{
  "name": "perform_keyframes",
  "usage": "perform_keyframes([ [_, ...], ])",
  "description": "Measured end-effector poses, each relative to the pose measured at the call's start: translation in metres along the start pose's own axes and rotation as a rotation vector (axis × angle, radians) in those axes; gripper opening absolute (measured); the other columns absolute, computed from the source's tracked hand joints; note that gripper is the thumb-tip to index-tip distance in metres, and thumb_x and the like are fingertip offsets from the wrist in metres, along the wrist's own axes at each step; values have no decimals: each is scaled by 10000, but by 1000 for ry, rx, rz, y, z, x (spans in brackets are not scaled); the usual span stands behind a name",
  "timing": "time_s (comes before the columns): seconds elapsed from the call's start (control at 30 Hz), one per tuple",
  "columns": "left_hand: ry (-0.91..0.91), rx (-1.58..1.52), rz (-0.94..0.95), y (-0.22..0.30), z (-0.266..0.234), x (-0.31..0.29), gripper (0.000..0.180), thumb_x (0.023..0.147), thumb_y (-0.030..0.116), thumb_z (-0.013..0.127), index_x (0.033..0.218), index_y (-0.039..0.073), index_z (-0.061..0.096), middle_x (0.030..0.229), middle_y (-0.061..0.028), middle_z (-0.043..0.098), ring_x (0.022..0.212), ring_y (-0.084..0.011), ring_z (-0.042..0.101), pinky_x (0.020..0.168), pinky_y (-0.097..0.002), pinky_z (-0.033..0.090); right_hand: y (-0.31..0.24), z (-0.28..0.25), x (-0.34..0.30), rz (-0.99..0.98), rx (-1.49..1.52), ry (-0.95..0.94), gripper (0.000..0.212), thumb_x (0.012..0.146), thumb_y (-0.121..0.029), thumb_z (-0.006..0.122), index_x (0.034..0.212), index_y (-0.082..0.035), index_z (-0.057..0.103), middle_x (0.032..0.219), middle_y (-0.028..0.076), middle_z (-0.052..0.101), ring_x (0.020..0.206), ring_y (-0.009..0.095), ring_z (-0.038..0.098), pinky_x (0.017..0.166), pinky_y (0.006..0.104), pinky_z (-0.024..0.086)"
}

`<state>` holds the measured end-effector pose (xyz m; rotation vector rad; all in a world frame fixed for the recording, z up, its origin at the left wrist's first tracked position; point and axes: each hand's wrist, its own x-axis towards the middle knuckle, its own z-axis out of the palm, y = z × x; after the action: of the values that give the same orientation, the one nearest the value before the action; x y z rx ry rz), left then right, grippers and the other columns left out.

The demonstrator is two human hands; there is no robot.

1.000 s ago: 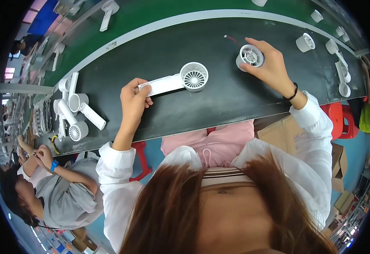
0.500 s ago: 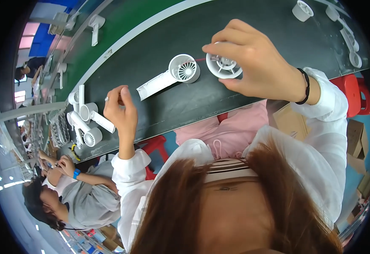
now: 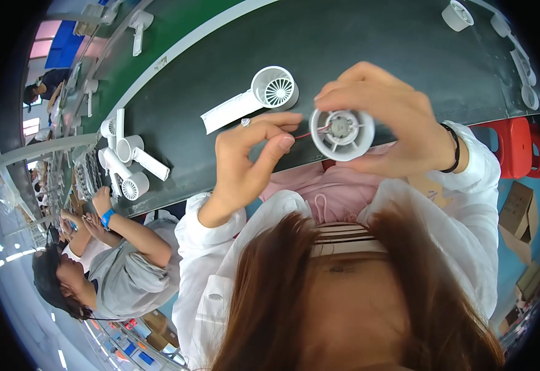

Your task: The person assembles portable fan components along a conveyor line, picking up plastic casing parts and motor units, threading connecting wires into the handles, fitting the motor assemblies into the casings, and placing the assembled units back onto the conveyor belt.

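My right hand (image 3: pixel 400 117) holds a round white fan housing (image 3: pixel 369 137) by its rim, between thumb and fingers. Spokes inside carry a small motor (image 3: pixel 340 128) with its end facing up. A thin red wire (image 3: pixel 303 135) runs left from the motor to my left hand (image 3: pixel 251 151), whose curled fingers and thumb pinch its end; the exact grip is partly hidden. Just beyond my left hand, a white handheld-fan shell (image 3: pixel 228 111) lies on the dark work surface (image 3: pixel 369 37). Its round head has a slotted grille, and its open handle points left.
Several white fan shells (image 3: pixel 135 162) are heaped at the left. One white cup-shaped part (image 3: pixel 456 17) stands far right, beside a row of white shells (image 3: pixel 522 65). A co-worker (image 3: pixel 128 247) sits at my left. A red stool (image 3: pixel 511 145) is at the right edge.
My left hand has moved right to the red wire. My right hand has brought the housing nearer to me and tilted it, showing the motor. The co-worker's arm has reached forward.
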<state>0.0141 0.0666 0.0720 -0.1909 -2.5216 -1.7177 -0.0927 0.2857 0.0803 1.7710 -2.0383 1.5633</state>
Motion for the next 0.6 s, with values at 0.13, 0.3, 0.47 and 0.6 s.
perform_keyframes([
  [0.13,-164,-529,-205,4,-7,5,213,899,76,593,737,-63,592,1149,-252,614,1009,-243,623,903,-352,496,4,0,-3,-60,22,35,506,567,-30,802,1042,6,633,1049,187,635,859,316,589,702,362,492],
  [0.3,-221,-792,-297,-11,-12,4,258,900,84,586,685,-56,563,1177,-321,564,1081,-314,599,949,-434,493,8,5,2,-124,-22,20,444,566,-72,812,982,-20,669,1064,209,629,849,337,581,684,376,491],
  [0.47,-200,-984,-237,-16,-10,1,218,875,65,603,695,-57,582,1173,-335,556,1077,-354,601,959,-491,481,9,7,8,-165,-30,-37,386,591,-159,809,935,-33,688,1064,256,616,842,368,574,670,386,486],
  [0.6,-207,-990,-225,-15,-14,1,196,865,45,606,704,-65,590,1168,-336,558,1055,-352,614,941,-479,498,8,4,14,-174,12,-36,374,590,-166,810,919,-36,690,1068,272,612,838,369,576,663,382,487],
])
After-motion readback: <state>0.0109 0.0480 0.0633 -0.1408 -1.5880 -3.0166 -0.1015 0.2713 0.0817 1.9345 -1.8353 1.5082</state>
